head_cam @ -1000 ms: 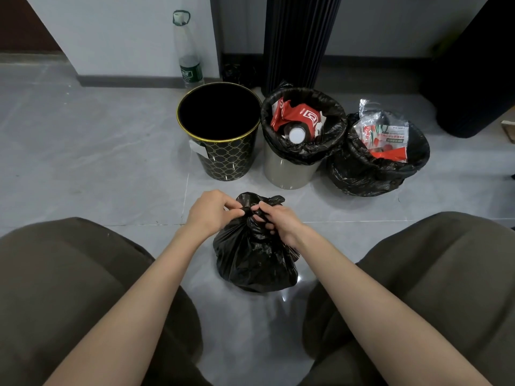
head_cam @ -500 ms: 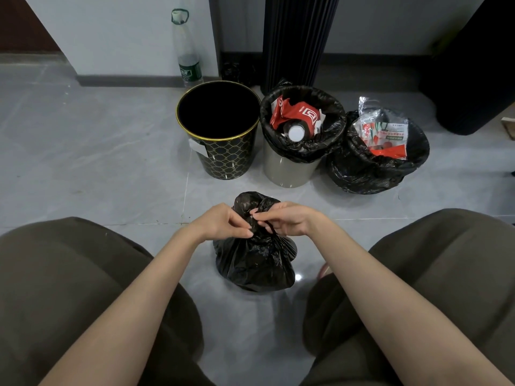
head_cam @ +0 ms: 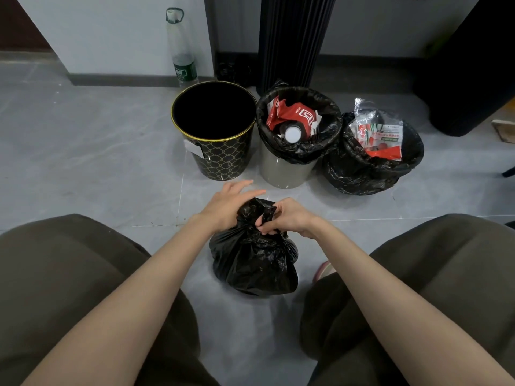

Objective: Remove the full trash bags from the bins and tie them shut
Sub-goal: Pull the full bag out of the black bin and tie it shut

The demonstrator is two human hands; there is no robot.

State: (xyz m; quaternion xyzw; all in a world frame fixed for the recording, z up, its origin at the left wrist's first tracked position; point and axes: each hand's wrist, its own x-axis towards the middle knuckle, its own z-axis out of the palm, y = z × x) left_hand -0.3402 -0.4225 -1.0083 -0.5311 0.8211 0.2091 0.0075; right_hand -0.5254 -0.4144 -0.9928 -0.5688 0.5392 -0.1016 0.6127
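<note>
A full black trash bag (head_cam: 255, 260) sits on the floor between my knees, its top gathered into a twisted neck. My right hand (head_cam: 287, 217) pinches the neck and a loose flap of the bag. My left hand (head_cam: 227, 203) lies against the left side of the bag's top with its fingers stretched out straight. Behind it stand three bins: a black bin with a gold rim (head_cam: 220, 160), without a bag inside; a grey bin (head_cam: 287, 171) lined with a black bag full of red packaging and a bottle; a third bin wrapped in a black bag (head_cam: 362, 171) holding plastic wrappers.
A tall clear plastic bottle (head_cam: 181, 51) stands by the wall behind the bins. A dark ribbed column (head_cam: 292, 37) rises behind the grey bin, and a large dark object (head_cam: 473, 65) fills the back right. Grey tile floor lies to the left.
My left hand has let go of the bag's neck and spread its fingers forward. My right hand has kept its pinch on the neck and shifted slightly right.
</note>
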